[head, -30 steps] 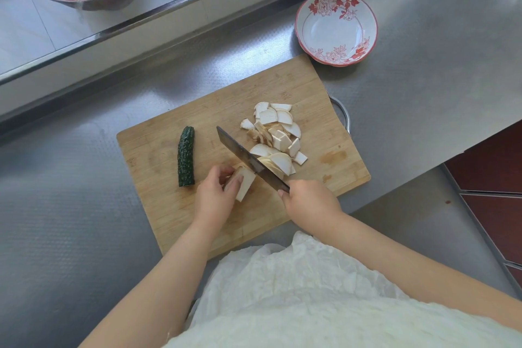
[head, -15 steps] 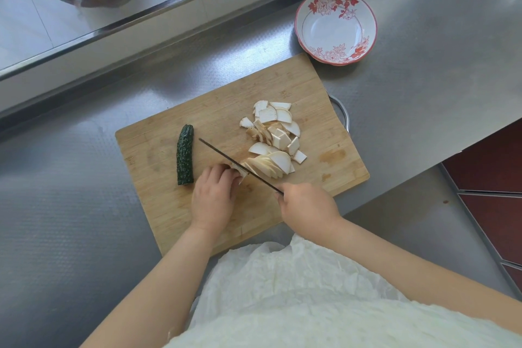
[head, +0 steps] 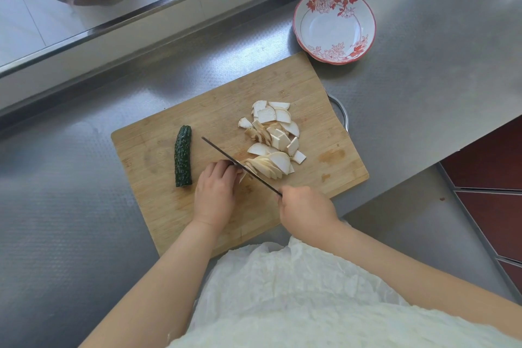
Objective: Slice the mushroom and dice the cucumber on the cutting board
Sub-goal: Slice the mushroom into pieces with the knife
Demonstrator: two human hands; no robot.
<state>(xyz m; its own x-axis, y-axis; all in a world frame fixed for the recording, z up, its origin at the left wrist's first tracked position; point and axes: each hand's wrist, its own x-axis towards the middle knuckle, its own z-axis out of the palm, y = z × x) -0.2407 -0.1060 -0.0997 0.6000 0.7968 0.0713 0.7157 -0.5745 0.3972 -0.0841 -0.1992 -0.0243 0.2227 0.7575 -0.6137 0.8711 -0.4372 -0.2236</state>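
Right grip (head: 306,207) curled round knife (head: 240,164), left grip (head: 216,191) curled on mushroom (head: 242,176)

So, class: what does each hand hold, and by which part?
Right hand grips the knife by its handle; left hand pins the mushroom remnant's uncut end under curled fingers.

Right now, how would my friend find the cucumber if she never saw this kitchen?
Find the wooden cutting board on the steel counter. On its left part, apart from the white mushroom slices, lies the cucumber. It is the only dark green, bumpy, uncut thing there.
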